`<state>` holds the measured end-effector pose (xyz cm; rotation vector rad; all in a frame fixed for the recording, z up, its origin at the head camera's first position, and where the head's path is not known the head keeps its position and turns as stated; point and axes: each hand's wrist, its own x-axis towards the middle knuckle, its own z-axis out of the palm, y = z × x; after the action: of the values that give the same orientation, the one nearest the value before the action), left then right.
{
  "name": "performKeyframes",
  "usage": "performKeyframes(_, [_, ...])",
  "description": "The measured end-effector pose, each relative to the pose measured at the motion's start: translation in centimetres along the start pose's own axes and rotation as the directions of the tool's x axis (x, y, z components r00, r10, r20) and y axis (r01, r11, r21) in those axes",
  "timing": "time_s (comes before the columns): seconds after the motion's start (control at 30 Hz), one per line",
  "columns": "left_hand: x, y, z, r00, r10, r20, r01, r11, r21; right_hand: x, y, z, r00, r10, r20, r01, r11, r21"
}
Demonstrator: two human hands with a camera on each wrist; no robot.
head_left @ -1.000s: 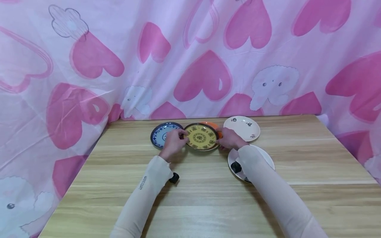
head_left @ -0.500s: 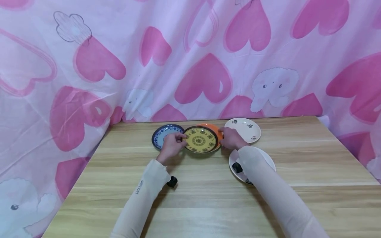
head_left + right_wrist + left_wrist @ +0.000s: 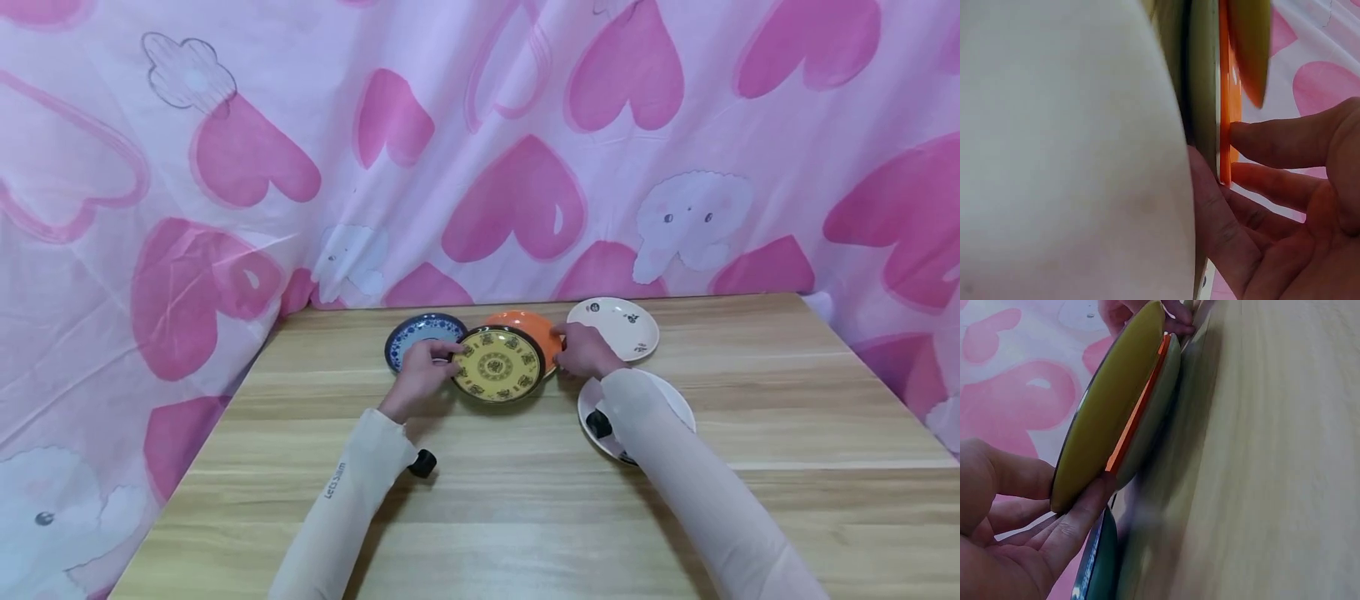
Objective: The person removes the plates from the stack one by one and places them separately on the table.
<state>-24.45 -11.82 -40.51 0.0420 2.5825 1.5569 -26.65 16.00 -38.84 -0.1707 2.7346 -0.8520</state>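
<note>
My left hand [image 3: 423, 371] pinches the left edge of a yellow plate [image 3: 495, 367] with a dark rim and brown pattern. In the left wrist view this plate [image 3: 1110, 406] is lifted and tilted, apart from the orange plate on the left hand's side. The orange plate [image 3: 543, 333] lies behind and partly under it. My right hand [image 3: 587, 350] pinches the orange plate's right edge, fingers on top and thumb below. A grey-green curved surface [image 3: 1202, 94] shows under the orange; whether it is a separate plate I cannot tell.
A blue-patterned plate [image 3: 412, 332] lies behind my left hand, partly hidden. A white plate with small dark prints [image 3: 618, 325] stands at the back right. Another white plate [image 3: 667, 400] is partly covered by my right sleeve. Behind the wooden table [image 3: 495, 508] hangs a pink heart curtain [image 3: 510, 200].
The yellow plate has moved left and toward me in my left hand, uncovering more of the orange plate. My right hand has let go of the yellow plate's side and stays at the orange plate's edge.
</note>
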Motion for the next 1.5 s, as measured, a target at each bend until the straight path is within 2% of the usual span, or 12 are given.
performKeyframes(0.23, [-1.0, -0.6, -0.7, 0.999, -0.045, 0.030, 0.046, 0.998, -0.032, -0.1, 0.1, -0.1, 1.000, 0.010, 0.009, -0.010, 1.000, -0.006])
performKeyframes(0.43, [-2.0, -1.5, -2.0, 0.999, -0.021, 0.046, 0.022, 1.000, -0.011, 0.0, -0.1, -0.1, 1.000, 0.012, 0.022, -0.012, 1.000, -0.003])
performKeyframes(0.57, [-2.4, -2.4, -3.1, 0.996, -0.029, 0.087, 0.032, 0.999, -0.030, 0.0, -0.1, -0.2, 0.999, 0.018, 0.027, -0.018, 1.000, -0.007])
performKeyframes(0.87, [-3.5, -4.3, -5.1, 0.983, -0.020, 0.182, 0.044, 0.990, -0.133, 0.1, -0.2, -0.2, 0.997, 0.056, 0.053, -0.057, 0.998, 0.018])
performKeyframes(1.27, [-4.4, -4.7, -7.4, 0.963, 0.019, 0.269, -0.001, 0.998, -0.067, 0.1, -0.3, 0.0, 0.996, 0.068, 0.062, -0.071, 0.996, 0.048])
performKeyframes(1.5, [-4.8, -5.7, -8.8, 0.949, 0.059, 0.309, -0.051, 0.998, -0.035, 0.1, -0.3, 0.0, 0.995, 0.077, 0.059, -0.079, 0.996, 0.047])
